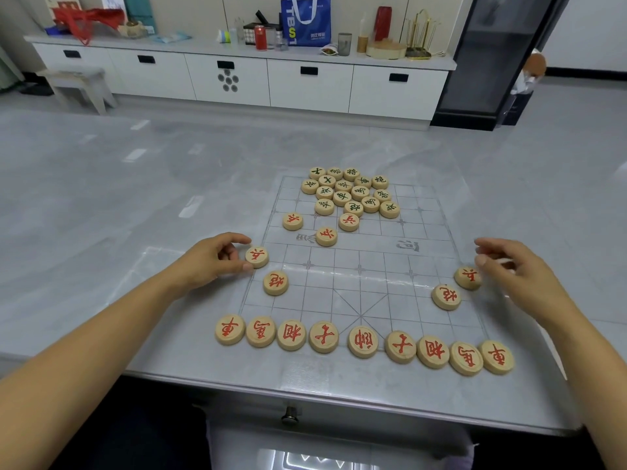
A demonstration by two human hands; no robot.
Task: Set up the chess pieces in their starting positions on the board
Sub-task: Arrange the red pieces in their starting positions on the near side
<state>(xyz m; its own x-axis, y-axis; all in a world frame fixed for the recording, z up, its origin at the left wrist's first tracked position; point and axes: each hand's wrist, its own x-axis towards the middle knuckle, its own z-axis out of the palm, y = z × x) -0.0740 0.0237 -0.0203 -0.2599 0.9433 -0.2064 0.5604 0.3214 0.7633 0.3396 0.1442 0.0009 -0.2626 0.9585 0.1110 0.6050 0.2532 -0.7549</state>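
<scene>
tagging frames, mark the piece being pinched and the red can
pinched piece (257,256): head view, centre of its top face
red can (260,37): head view, middle of its side

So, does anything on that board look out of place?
Yes. The green-lettered round wooden pieces sit bunched in a tight cluster at the far end of the printed grid board, not spread along their starting points. Three red-lettered wooden discs also lie scattered around the midline.

Head camera looks forward-down, close over board (359,286).
</scene>
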